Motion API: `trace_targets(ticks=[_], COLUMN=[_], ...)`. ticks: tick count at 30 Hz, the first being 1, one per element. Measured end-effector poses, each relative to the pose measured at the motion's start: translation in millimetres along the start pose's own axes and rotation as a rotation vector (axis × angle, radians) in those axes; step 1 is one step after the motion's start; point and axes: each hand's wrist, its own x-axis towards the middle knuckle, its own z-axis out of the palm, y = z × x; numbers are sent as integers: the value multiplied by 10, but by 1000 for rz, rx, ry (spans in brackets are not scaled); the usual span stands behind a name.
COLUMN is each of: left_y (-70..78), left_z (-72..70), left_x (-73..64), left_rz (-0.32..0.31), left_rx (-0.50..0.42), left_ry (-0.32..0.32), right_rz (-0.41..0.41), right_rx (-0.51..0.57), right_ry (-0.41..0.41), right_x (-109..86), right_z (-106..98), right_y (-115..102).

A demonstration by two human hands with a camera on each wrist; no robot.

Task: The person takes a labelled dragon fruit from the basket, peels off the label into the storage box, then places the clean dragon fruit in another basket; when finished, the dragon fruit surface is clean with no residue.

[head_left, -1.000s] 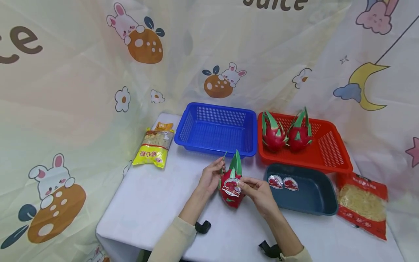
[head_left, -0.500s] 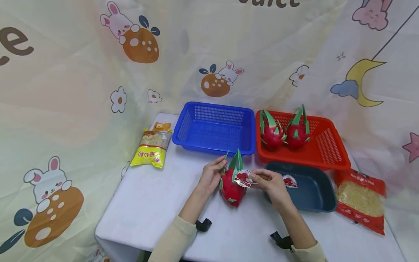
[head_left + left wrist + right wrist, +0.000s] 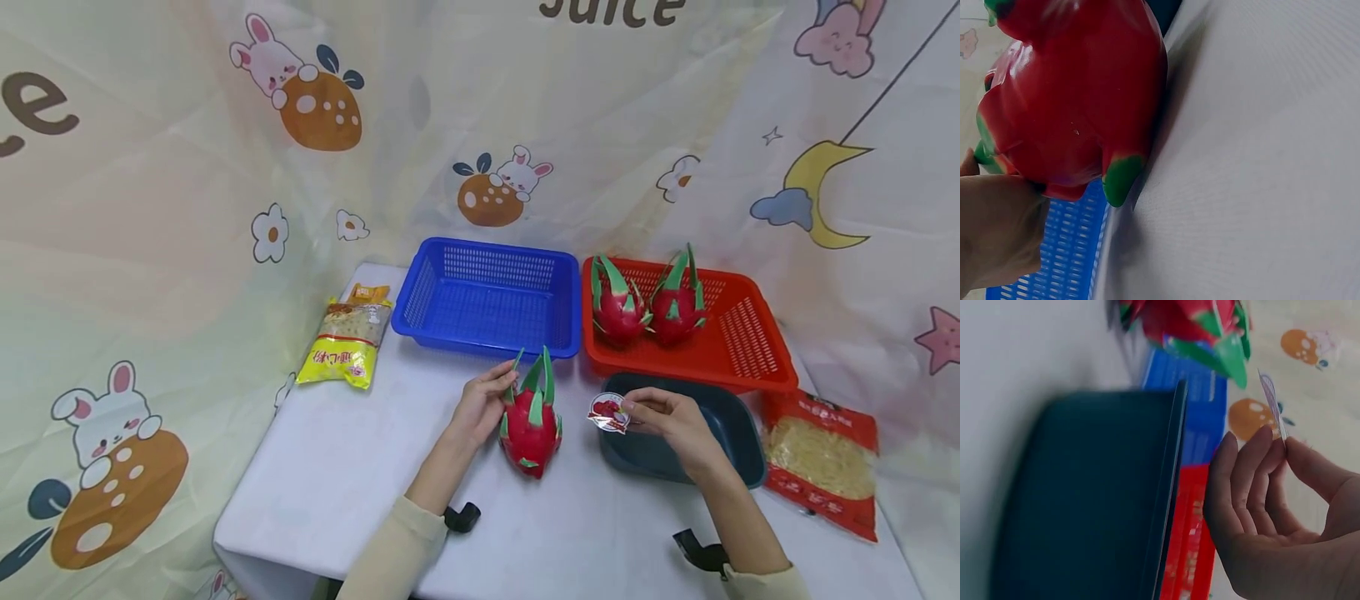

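In the head view my left hand [image 3: 480,406] holds a red dragon fruit [image 3: 531,437] with green leaf tips by its upper left side. The fruit stands over the white table, leaves upward. Filling much of the left wrist view, its glossy skin [image 3: 1079,100] looks smooth, and my hand [image 3: 997,231] grips from behind. My right hand [image 3: 675,421] pinches a round label [image 3: 609,412] with a red fruit print, above the left end of a dark blue-green tray [image 3: 738,446]. Seen edge-on in the right wrist view, the thin label [image 3: 1271,400] sits between thumb and fingertips.
Behind stand a blue basket [image 3: 487,329] and a red basket [image 3: 750,333] with two dragon fruits [image 3: 618,318] in it. A yellow food packet [image 3: 345,342] lies at the left; a red noodle packet [image 3: 823,458] lies right of the tray. A patterned cloth [image 3: 420,183] hangs behind the table.
My right hand has drawn the label off to the right, from in front of the dragon fruit to over the tray. My left hand keeps its hold; the fruit has hardly moved.
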Motion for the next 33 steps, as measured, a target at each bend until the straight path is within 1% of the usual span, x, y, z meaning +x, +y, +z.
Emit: trace_targets(ticks=[3,8,11,13,16,21,25,30,33], left_y=[5,20,33,40,40,27,16,14,4], left_z=[-7,-17,-13,-13,-18,-31,-15,17,24], left_x=[7,15,10,-1,-24,-26,-16,-2,6], left_rz=[-1,-13,-11,-15,-26,-16,-22,11,7], left_rx=[1,2,6,10,19,20,18,29,28], left_ry=[-1,-23,-32,-29,-23,-39,-47,-47,-43], right_rz=[4,-2,-4,6,43,53,76,93,120], right_rx=[-45,-91,-94,-112,-121,-141,-159,-155,-157], right_ry=[-27,-26,-24,-33,-18,-7,-54,-143,-177], right_x=[5,17,15,4,-6,29,52,98,110], right_z=[-136,-305,-354,-375,-395,-449,-507,-554,-571], right_y=[51,129,170,206,272,363,441,567,644])
